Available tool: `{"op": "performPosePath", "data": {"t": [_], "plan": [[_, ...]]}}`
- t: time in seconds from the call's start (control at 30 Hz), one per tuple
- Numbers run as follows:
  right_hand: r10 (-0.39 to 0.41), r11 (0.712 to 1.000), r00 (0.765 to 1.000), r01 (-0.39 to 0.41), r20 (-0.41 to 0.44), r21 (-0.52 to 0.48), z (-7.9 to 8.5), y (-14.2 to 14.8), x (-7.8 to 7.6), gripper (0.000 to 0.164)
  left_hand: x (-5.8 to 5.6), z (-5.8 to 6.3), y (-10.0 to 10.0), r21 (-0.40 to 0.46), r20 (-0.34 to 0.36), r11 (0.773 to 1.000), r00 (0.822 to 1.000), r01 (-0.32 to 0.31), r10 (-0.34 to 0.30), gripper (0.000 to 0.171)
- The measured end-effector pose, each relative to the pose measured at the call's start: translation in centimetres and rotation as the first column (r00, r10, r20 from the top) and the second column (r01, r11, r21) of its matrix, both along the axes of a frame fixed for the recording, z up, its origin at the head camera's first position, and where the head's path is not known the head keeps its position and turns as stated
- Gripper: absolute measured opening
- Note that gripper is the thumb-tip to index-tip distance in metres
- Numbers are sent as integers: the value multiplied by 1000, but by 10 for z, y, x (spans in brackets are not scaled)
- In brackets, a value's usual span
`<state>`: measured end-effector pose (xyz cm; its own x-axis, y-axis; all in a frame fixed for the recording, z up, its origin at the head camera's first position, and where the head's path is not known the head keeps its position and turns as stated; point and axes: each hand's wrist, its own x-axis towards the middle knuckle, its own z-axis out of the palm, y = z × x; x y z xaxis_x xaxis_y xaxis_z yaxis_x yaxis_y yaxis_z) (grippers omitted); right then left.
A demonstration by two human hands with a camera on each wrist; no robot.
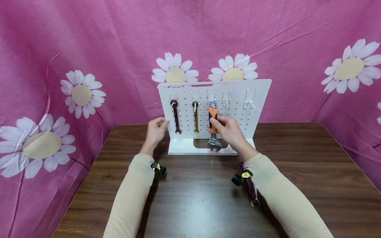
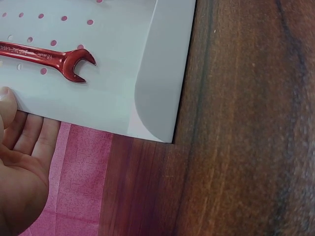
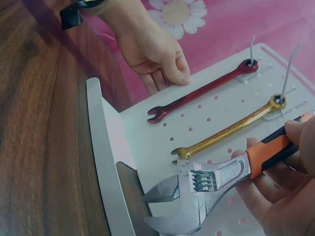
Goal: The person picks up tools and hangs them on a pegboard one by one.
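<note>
My left hand (image 1: pixel 157 130) grips the left edge of a white pegboard stand (image 1: pixel 263 87), thumb on the front and fingers behind. The right hand (image 1: pixel 230 130) holds an adjustable wrench (image 3: pixel 194 189) by its orange and black handle, steel head pointing down. The top end of that handle is right at a wire hook (image 1: pixel 212 97) in the middle of the board. To its left a yellow combination wrench (image 1: pixel 195 119) hangs from a hook. A red combination wrench (image 1: pixel 176 119) hangs further left, near my left hand.
Two more wire hooks, a middle one (image 1: pixel 226 99) and a far right one (image 1: pixel 251 100), hold nothing. On the brown table (image 1: pixel 190 198), a purple wrench (image 1: pixel 253 193) lies partly hidden under my right wrist. Pink flowered cloth (image 1: pixel 190 29) surrounds the back and sides.
</note>
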<state>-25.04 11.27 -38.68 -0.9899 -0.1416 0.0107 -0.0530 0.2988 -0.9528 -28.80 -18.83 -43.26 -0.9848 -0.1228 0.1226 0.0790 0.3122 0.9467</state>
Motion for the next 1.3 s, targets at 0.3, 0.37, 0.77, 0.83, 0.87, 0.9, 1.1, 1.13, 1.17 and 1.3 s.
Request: {"op": "performPosePath", "data": {"t": [0.3,0.37,0.77,0.83,0.87,0.9,1.1,1.13,1.17,1.3], "plan": [[-76,995,994,81,77,-60,-7,-1,-19,48,-2,-2,-1,5,2,1000,1000,3,-3,27],[-101,991,990,109,98,-76,-9,0,-22,51,-2,-2,0,9,4,1000,1000,4,-4,27],[-84,990,989,96,119,-101,-20,8,-22,57,-2,-2,-1,3,10,1000,1000,1,-1,28],[-76,994,991,84,106,-76,-23,12,-22,58,-3,-2,-2,2,8,1000,1000,1,-1,27],[-74,995,992,80,101,-58,-25,13,-22,57,-3,-2,-2,-1,8,1000,1000,1,-1,27],[-70,996,993,74,92,-44,-27,15,-22,56,-2,-2,-2,-3,9,1000,1000,1,-1,26],[-23,1000,999,23,26,4,-35,29,-17,47,-2,-1,-3,-9,7,1000,1000,0,1,26],[-17,1000,1000,17,15,6,-35,32,-15,46,-2,-1,-3,-9,6,1000,1000,-1,1,26],[-12,1000,1000,12,7,13,-35,35,-13,45,-3,-1,-3,-9,5,1000,1000,-1,2,26],[-1,999,1000,2,-10,44,-34,48,0,43,-3,-2,-2,-7,1,1000,1000,-1,1,26]]}}
